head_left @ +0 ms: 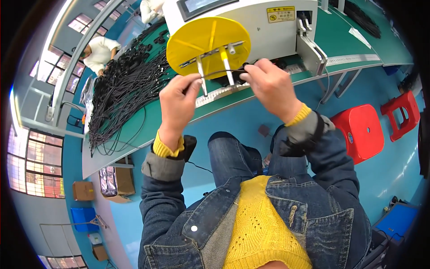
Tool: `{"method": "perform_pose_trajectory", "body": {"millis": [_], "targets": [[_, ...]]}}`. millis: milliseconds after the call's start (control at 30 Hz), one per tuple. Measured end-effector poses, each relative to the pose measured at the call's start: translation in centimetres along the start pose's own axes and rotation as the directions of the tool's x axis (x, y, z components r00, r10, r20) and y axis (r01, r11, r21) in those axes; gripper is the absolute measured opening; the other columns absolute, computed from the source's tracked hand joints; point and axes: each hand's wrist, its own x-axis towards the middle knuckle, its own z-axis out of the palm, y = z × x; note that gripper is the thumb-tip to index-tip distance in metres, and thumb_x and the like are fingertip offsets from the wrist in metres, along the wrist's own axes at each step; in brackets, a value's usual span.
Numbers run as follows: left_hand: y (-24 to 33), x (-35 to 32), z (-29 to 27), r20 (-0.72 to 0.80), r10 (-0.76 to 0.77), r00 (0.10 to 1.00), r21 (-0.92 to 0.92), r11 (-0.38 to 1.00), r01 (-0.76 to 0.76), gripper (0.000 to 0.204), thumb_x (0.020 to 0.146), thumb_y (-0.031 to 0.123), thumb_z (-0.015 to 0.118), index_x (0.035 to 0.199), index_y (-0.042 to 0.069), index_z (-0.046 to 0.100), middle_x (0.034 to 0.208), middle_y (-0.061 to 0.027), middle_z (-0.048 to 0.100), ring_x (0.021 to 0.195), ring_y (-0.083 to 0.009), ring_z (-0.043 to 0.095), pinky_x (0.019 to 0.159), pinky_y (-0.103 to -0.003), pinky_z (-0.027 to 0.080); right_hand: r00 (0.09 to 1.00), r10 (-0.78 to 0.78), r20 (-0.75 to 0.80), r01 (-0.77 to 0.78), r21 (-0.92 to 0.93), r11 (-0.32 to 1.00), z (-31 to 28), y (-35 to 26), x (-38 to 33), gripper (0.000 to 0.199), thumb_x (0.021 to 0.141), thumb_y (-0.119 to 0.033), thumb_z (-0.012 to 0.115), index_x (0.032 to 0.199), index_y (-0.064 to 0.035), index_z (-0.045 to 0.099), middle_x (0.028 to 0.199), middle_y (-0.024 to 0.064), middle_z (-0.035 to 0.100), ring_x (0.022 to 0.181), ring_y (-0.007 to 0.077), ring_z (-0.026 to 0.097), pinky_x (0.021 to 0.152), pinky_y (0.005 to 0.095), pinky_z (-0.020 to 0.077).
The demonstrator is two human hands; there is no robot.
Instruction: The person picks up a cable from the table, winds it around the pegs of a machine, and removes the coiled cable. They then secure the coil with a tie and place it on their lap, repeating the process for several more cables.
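Observation:
A short stretch of black cable (222, 71) runs between my two hands, in front of the round yellow disc (197, 39) of a white bench machine (275, 39). My left hand (179, 101) pinches the cable between thumb and fingers at its left. At the other side my right hand (274, 87) is closed on it, close to a small dark end piece. Two pale metal posts (227, 67) stick out from the disc toward me, and the cable passes across them; whether it touches them I cannot tell.
A large heap of black cables (130, 85) covers the green table (127, 123) at the left. A ruler strip (219, 95) lies along its front edge. A metal bracket (312, 56) projects at the machine's right. Red stools (360, 134) stand right; a person (101, 51) sits far left.

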Motion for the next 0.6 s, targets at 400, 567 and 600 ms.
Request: {"method": "perform_pose_trajectory", "body": {"millis": [400,567,600], "targets": [[-5.2,3.1,2.8,-0.084,-0.252,0.964,-0.305,0.928,0.216,0.015,0.078,0.007,0.063,0.091,-0.001,0.065,0.075,-0.0057,0.065,0.065,-0.0070,0.056,0.060,-0.020,0.044,0.934,0.349,-0.072,-0.347,0.038,0.937,8.9,3.6,1.5,0.017,0.075,-0.018,0.063,0.068,-0.0036,0.058,0.061,0.0123,0.056,0.058,0.0292,0.056,0.053,0.0366,0.0446],[-5.7,2.0,2.8,-0.111,-0.208,0.972,-0.300,0.939,0.167,0.016,0.079,0.007,0.063,0.093,-0.001,0.065,0.074,-0.0040,0.064,0.064,-0.0065,0.055,0.059,-0.019,0.043,0.898,0.438,-0.046,-0.426,0.161,0.890,7.3,4.0,-1.0,0.017,0.075,-0.018,0.064,0.069,-0.0028,0.060,0.064,0.0135,0.058,0.058,0.0299,0.057,0.052,0.0353,0.0441],[-5.9,1.7,2.6,-0.122,-0.199,0.972,-0.295,0.943,0.156,0.016,0.080,0.006,0.062,0.094,-0.001,0.065,0.073,-0.0034,0.063,0.063,-0.0062,0.054,0.058,-0.019,0.043,0.894,0.445,-0.041,-0.431,0.183,0.883,6.9,4.0,-1.7,0.017,0.075,-0.018,0.064,0.070,-0.0027,0.061,0.065,0.0137,0.059,0.058,0.0297,0.057,0.052,0.0349,0.0440]]}}
